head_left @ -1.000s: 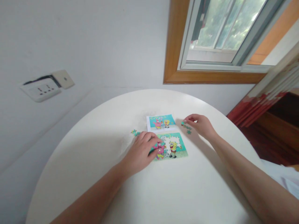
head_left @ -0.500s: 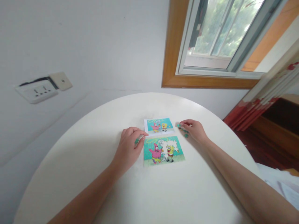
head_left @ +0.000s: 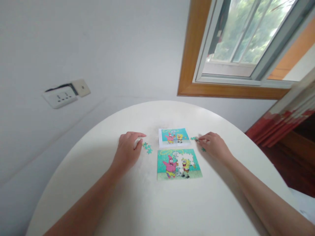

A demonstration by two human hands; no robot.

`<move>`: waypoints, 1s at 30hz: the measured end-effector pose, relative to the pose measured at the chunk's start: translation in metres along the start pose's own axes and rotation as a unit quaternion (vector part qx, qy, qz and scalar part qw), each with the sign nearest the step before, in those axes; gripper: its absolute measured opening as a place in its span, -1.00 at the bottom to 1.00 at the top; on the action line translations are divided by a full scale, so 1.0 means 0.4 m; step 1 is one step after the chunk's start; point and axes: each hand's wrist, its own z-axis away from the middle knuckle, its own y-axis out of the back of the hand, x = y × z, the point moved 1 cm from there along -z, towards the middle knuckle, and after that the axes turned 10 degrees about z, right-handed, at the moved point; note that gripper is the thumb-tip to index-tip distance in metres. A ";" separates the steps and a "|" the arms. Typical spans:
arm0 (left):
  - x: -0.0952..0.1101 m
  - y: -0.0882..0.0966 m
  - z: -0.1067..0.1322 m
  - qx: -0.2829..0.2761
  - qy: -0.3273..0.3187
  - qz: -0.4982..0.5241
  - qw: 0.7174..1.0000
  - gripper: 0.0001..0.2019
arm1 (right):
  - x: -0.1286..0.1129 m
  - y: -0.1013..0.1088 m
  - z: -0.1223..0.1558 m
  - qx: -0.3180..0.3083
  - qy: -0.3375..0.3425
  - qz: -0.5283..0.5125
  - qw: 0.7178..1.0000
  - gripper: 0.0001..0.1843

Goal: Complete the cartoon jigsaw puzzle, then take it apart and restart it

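The left hand (head_left: 128,150) is laid open-fingered left of the puzzle (head_left: 179,164); a piece (head_left: 194,138) is pinched right of it by the right hand (head_left: 214,145).

Both bare forearms come in from the bottom corners, angled toward each other. The bare left hand (head_left: 128,150) sits palm down, fingers loosely spread, index stretched forward. The bare right hand (head_left: 215,145) is palm down too, fingertips bunched and pointing left.
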 end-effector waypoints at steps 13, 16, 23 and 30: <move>-0.014 0.001 0.024 -0.081 0.073 -0.072 0.991 -0.81 | -0.013 0.018 0.014 0.054 0.032 0.014 0.998 -0.77; -0.005 -0.001 0.029 -0.073 0.063 -0.069 0.993 -0.80 | -0.085 0.054 0.029 0.095 0.082 -0.027 0.992 -0.76; -0.010 -0.007 0.030 -0.068 0.057 -0.064 0.994 -0.86 | -0.356 0.062 0.037 -0.051 0.245 -0.069 0.966 -0.77; -0.013 -0.009 0.028 -0.076 0.061 -0.062 0.993 -0.86 | -0.480 0.038 0.025 -0.055 0.180 -0.006 0.982 -0.70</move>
